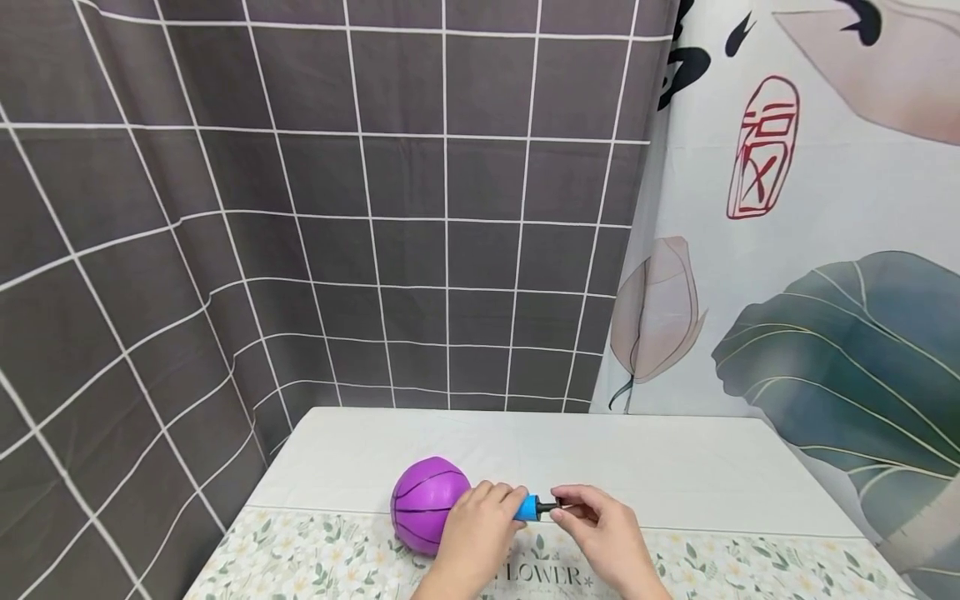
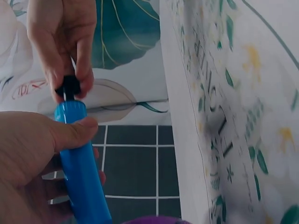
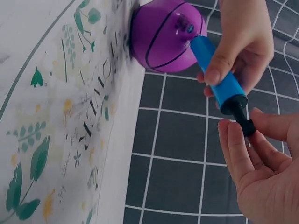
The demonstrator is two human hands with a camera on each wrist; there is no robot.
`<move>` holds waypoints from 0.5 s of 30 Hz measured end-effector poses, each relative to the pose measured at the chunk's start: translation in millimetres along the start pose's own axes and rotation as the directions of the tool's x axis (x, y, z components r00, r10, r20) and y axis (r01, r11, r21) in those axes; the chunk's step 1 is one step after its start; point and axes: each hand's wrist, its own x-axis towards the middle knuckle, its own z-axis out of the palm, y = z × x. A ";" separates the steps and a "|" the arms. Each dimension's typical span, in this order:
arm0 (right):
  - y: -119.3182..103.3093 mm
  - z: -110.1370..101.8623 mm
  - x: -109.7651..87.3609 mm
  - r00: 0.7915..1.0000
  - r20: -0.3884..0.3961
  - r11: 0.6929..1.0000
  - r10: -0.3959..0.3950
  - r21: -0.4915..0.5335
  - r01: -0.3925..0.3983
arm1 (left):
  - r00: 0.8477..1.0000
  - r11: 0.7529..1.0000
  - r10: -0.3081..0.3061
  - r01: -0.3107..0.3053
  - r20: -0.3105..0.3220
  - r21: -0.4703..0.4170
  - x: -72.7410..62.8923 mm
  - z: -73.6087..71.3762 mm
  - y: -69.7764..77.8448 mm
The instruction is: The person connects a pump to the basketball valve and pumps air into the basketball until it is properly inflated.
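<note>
A purple ball [image 1: 423,504] with black lines sits on the table, left of both hands. My left hand [image 1: 482,527] grips the blue barrel of a hand pump [image 2: 84,172], thumb along one side and fingers curled round the other. The pump lies roughly level, its far end close to the ball's valve area in the right wrist view; whether it is joined there I cannot tell. With thumb and fingers, my right hand [image 1: 603,533] pinches the black pump handle [image 3: 247,127]. A short length of black rod shows between handle and barrel.
The table [image 1: 675,467] has a white back part and a flower-printed cover [image 1: 315,558] in front. A dark grid-patterned curtain [image 1: 405,183] hangs behind and to the left. A white curtain [image 1: 697,183] with leaf prints hangs at the right.
</note>
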 end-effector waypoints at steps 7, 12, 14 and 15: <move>6.9 -21.4 2.9 0.997 -0.022 0.997 0.076 0.016 -0.076 | 0.999 0.999 -0.025 0.026 0.021 -0.045 -0.9 0.5 -9.2; 11.5 -47.8 7.3 0.984 0.006 0.984 0.177 0.022 -0.177 | 0.999 0.998 -0.044 0.045 0.030 -0.050 -0.4 0.9 -14.9; 12.5 -56.2 8.1 0.981 0.015 0.981 0.192 0.015 -0.193 | 0.999 0.998 -0.045 0.046 0.029 -0.046 0.1 0.6 -15.9; 12.8 -59.3 8.3 0.980 0.015 0.980 0.197 0.013 -0.197 | 0.999 0.998 -0.046 0.047 0.029 -0.040 0.3 0.4 -16.1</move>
